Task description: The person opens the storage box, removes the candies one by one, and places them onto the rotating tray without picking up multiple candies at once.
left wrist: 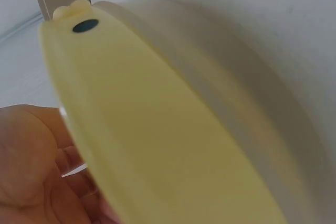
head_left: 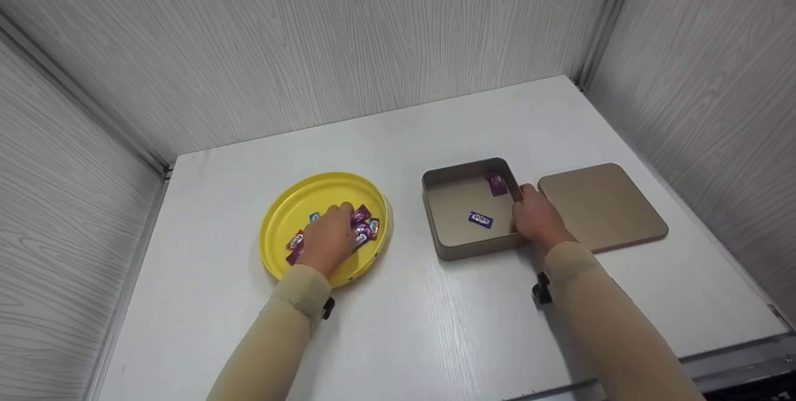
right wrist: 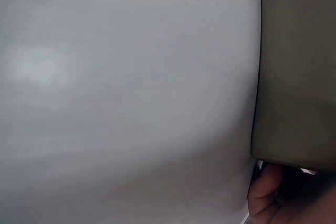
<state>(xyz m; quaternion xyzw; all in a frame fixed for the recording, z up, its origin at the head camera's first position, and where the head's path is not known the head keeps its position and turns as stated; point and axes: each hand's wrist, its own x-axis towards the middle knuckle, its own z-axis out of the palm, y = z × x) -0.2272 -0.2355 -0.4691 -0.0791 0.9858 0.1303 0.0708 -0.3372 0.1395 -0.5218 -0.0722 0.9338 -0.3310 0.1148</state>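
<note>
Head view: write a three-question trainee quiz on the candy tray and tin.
1. True or false: the lid is on the tin.
2. How many wrapped candies lie inside the tin: A one, B two, C five?
3. Which hand is in the yellow tray?

Key:
1. False; it lies on the table beside the tin.
2. B.
3. The left hand, over the candies; the right hand holds the tin's edge.

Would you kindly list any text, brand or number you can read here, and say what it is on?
No text can be read.
Blue candy in the tin: white label, too blurred to read.
Purple candy in the tin: no legible print.
Candies on the yellow plate: white marks, too small to read.
Lid: plain.
</note>
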